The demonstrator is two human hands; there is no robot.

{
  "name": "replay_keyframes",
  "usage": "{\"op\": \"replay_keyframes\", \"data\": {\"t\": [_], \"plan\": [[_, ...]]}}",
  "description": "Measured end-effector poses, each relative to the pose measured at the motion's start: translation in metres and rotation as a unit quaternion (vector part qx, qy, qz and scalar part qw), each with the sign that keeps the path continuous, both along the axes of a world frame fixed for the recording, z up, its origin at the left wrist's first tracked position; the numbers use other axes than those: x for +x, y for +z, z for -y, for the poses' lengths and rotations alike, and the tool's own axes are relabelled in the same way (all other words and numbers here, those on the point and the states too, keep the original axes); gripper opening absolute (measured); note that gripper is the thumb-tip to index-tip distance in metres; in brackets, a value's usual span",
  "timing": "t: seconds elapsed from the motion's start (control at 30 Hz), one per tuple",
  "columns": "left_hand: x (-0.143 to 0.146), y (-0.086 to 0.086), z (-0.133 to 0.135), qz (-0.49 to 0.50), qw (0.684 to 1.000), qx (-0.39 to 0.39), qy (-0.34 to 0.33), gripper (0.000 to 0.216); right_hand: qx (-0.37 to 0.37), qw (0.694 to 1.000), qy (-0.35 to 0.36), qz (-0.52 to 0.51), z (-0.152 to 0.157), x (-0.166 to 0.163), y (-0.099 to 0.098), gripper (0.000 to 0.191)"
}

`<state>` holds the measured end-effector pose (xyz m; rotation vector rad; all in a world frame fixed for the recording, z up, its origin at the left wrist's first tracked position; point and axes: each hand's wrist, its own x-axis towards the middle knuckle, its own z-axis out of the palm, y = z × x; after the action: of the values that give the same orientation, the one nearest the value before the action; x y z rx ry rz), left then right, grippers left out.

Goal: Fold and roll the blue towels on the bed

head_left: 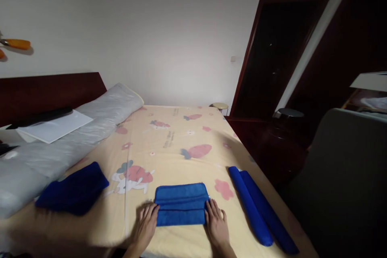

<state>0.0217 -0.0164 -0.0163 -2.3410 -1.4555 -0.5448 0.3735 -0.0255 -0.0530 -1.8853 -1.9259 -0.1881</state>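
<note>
Smooth the cloth evenly: left hand at nine o'clock, right hand at three; fingers touch its edges, grip unclear.

Blue cloth: rectangular, folded, lying flat
Fold lines: run side to side
Resting place: patterned bed sheet, near edge

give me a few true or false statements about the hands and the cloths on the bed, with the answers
1. The left hand and right hand touch opposite sides of the folded cloth. True.
2. The rolled cloth lies left of the folded cloth. False: it lies to its right.
3. The darker cloth lies left of the left hand. True.
4. The sheet is plain. False: it has printed pictures.
</note>
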Motion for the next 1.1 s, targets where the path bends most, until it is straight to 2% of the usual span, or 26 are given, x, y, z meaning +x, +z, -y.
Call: {"op": "replay_keyframes", "data": {"t": [0.07, 0.1, 0.23, 0.3, 0.4, 0.5, 0.63, 0.73, 0.83, 0.97, 1.1], "plan": [[0.008, 0.004, 0.001, -0.006, 0.999, 0.03, -0.026, 0.039, 0.05, 0.999, -0.01, 0.017, 0.005, -0.005, 0.002, 0.048], [0.011, 0.006, 0.002, -0.01, 0.998, 0.035, -0.045, 0.038, 0.069, 0.997, 0.012, 0.028, 0.008, -0.006, 0.003, 0.048], [0.019, 0.012, 0.012, -0.044, 0.991, -0.003, -0.125, 0.044, 0.095, 0.976, 0.175, 0.086, 0.025, 0.003, 0.006, 0.052], [0.021, 0.01, 0.018, -0.056, 0.988, -0.04, -0.139, 0.056, 0.097, 0.969, 0.204, 0.096, 0.029, 0.008, 0.004, 0.056], [0.027, 0.004, 0.022, -0.057, 0.986, -0.113, -0.104, 0.071, 0.085, 0.972, 0.205, 0.081, 0.03, 0.009, -0.001, 0.052], [0.037, 0.007, 0.02, -0.053, 0.978, -0.193, -0.051, 0.072, 0.039, 0.982, 0.181, 0.032, 0.026, 0.001, 0.008, 0.044], [0.055, 0.03, 0.011, -0.026, 0.962, -0.27, 0.01, 0.065, -0.076, 0.989, 0.119, -0.049, 0.017, -0.017, 0.044, 0.04], [0.066, 0.048, 0.002, 0.005, 0.945, -0.321, 0.06, 0.058, -0.121, 0.986, 0.088, -0.073, 0.007, -0.027, 0.07, 0.035], [0.071, 0.059, -0.005, 0.014, 0.932, -0.351, 0.088, 0.047, -0.141, 0.984, 0.083, -0.071, -0.004, -0.032, 0.083, 0.029], [0.077, 0.061, -0.007, 0.016, 0.932, -0.349, 0.093, 0.047, -0.157, 0.981, 0.081, -0.081, -0.005, -0.047, 0.085, 0.04], [0.092, 0.054, 0.002, 0.02, 0.937, -0.341, 0.069, 0.055, -0.171, 0.967, 0.156, -0.106, 0.004, -0.074, 0.082, 0.053]]}}
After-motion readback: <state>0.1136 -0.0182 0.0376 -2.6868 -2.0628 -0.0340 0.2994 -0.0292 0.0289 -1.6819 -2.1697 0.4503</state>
